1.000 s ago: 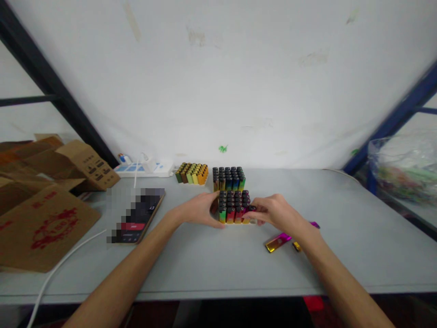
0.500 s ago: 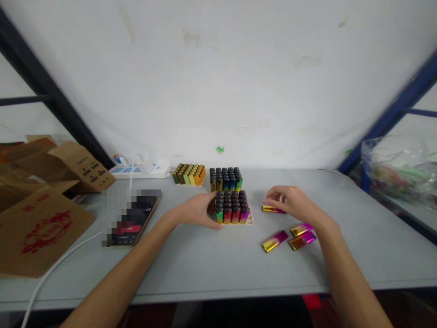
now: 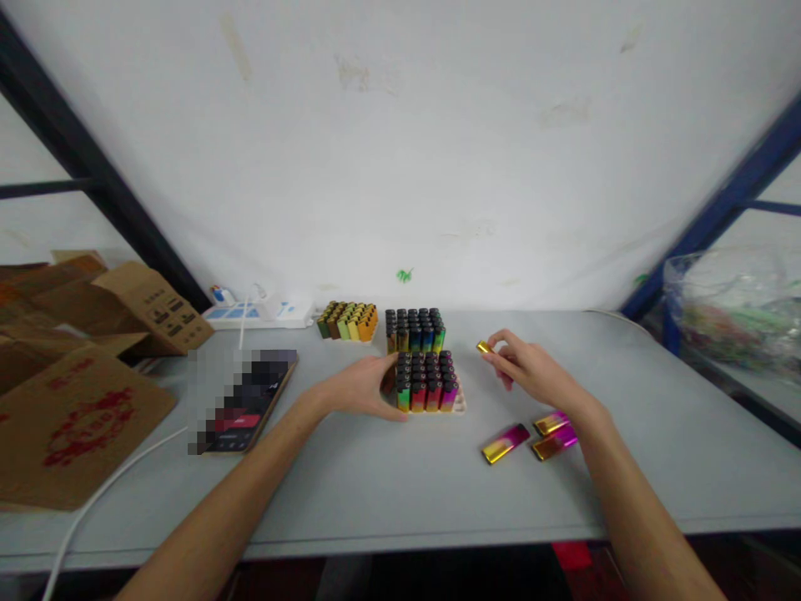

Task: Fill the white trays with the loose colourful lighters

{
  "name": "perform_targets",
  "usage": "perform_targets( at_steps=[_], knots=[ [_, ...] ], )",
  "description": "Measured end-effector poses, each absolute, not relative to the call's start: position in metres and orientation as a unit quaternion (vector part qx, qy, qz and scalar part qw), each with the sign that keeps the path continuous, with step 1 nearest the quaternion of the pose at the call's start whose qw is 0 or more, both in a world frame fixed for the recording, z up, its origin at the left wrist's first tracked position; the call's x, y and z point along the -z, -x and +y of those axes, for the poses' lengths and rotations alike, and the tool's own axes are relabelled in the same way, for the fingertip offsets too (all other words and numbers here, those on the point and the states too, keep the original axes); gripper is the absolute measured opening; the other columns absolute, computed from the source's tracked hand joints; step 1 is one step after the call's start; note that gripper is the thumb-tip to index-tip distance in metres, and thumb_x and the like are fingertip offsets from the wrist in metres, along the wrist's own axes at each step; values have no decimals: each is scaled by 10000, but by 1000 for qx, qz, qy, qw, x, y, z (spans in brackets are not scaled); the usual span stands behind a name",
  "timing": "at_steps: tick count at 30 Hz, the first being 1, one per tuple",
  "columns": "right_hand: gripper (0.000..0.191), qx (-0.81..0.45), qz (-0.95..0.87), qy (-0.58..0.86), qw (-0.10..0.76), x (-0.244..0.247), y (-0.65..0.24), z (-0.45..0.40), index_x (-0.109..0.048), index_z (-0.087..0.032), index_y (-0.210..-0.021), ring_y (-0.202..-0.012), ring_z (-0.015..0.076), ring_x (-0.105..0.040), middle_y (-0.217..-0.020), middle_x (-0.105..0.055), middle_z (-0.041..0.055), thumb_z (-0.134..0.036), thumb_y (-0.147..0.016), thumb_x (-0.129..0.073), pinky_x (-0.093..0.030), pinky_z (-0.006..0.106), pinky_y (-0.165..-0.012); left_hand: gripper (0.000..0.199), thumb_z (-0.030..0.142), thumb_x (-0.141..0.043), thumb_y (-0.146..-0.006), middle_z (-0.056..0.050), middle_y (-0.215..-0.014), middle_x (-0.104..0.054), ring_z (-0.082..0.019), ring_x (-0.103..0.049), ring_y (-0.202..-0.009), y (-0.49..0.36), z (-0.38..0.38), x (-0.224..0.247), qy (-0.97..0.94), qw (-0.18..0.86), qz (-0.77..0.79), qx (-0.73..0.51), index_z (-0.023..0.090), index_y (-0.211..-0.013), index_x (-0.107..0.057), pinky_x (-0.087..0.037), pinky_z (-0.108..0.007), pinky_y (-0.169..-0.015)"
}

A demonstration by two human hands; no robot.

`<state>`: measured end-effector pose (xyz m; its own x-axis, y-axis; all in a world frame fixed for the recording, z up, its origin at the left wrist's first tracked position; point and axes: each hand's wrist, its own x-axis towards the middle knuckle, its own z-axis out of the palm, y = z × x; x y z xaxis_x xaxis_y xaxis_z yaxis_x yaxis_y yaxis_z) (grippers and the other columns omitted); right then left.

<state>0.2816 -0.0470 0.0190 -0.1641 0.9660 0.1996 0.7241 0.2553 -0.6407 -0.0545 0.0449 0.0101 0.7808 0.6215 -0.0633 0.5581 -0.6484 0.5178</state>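
Observation:
My left hand (image 3: 363, 387) is wrapped round the left side of a white tray (image 3: 460, 404), which holds rows of upright lighters (image 3: 425, 386) with black tops and green, red and purple bodies. Bare slots show along the tray's right side. Between thumb and fingers, my right hand (image 3: 522, 363) pinches a gold lighter (image 3: 484, 347) above the table, to the right of the tray. Its far end is hidden by the fingers. Three gold-and-purple lighters lie nearer me, a single lighter (image 3: 506, 443) and a pair (image 3: 554, 441) partly behind my right wrist.
Behind the tray stand dark multicoloured lighters (image 3: 415, 330) and a block of gold-topped ones (image 3: 348, 320). To the left are a phone (image 3: 254, 409), a power strip (image 3: 288, 314), a white cable and cardboard boxes (image 3: 93, 417). A clear plastic bag (image 3: 732, 300) sits at far right.
My right hand has lifted the gold lighter off the table and tilted it up, its gold end now pointing left. My left hand stays on the tray.

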Motion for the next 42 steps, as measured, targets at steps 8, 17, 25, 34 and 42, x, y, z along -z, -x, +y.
perform_targets(
  at_steps=[8,17,25,34,42],
  knots=[
    [420,-130,-676,579,436,-16,-260,-42,-729,-225,-1069,-682,198,-630,-812,-750,30,-627,-950,-703,-472,324,-681,694,606,-892,-654,-61,-983,-768,-263,-702,-825,55,44,-9,-900,289,312,-93,178,-1139,-642,-516,-309,-675],
    [466,-243,-652,539,475,-2,-253,-33,-678,-199,-875,-817,211,-639,-857,-702,59,-636,-1011,-594,-523,342,-759,689,575,-892,-661,-60,-996,-755,-268,-704,-850,54,42,-12,-901,280,322,-78,178,-1158,-626,-516,-312,-692],
    [521,-388,-601,496,491,-9,-239,-39,-558,-227,-885,-608,143,-505,-685,-504,-41,-742,-949,-612,-452,287,-599,699,599,-880,-673,-65,-976,-757,-269,-699,-827,54,44,-10,-901,289,317,-69,168,-1157,-618,-517,-319,-667],
    [670,-210,-577,644,457,-6,-233,-39,-297,-265,-556,-550,116,-265,-560,-241,-47,-808,-880,-516,-209,297,-524,697,593,-887,-665,-60,-995,-762,-262,-699,-848,55,44,-11,-900,286,317,-80,173,-1161,-636,-527,-311,-699],
    [470,-159,-559,675,454,-9,-229,-39,-319,-261,-531,-555,130,-312,-560,-276,-26,-595,-829,-462,-227,311,-553,678,564,-891,-656,-57,-972,-763,-269,-711,-826,54,41,-15,-892,310,317,-84,183,-1156,-635,-537,-322,-693]
  ],
)
